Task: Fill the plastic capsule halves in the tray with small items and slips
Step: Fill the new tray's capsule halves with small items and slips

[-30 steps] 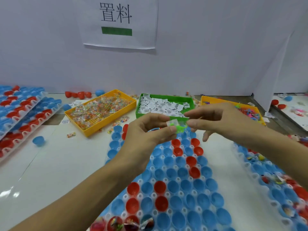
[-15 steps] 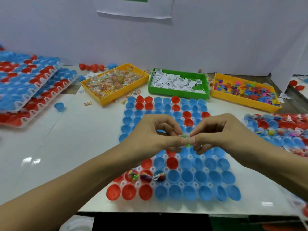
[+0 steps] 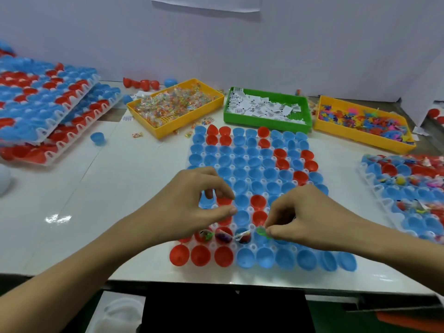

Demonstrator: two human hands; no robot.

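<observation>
A clear tray (image 3: 249, 209) of blue and red capsule halves lies in front of me on the white table. Three halves (image 3: 224, 235) in its second row from the front hold small items and slips. My right hand (image 3: 302, 215) pinches a small green item (image 3: 260, 230) low over a blue half right of those filled ones. My left hand (image 3: 192, 203) hovers above the tray's left part with fingers curled and thumb near the fingertips; nothing shows between them.
At the back stand a yellow bin of wrapped candies (image 3: 175, 105), a green bin of paper slips (image 3: 266, 109) and a yellow bin of colourful toys (image 3: 362, 123). Stacked capsule trays (image 3: 45, 104) lie far left. A filled tray (image 3: 408, 193) lies at right. A loose blue half (image 3: 98, 138) sits on the table.
My hands have come apart and moved down toward the tray's front. The right hand now has the green item alone, lowered over a blue half; the left hand let go.
</observation>
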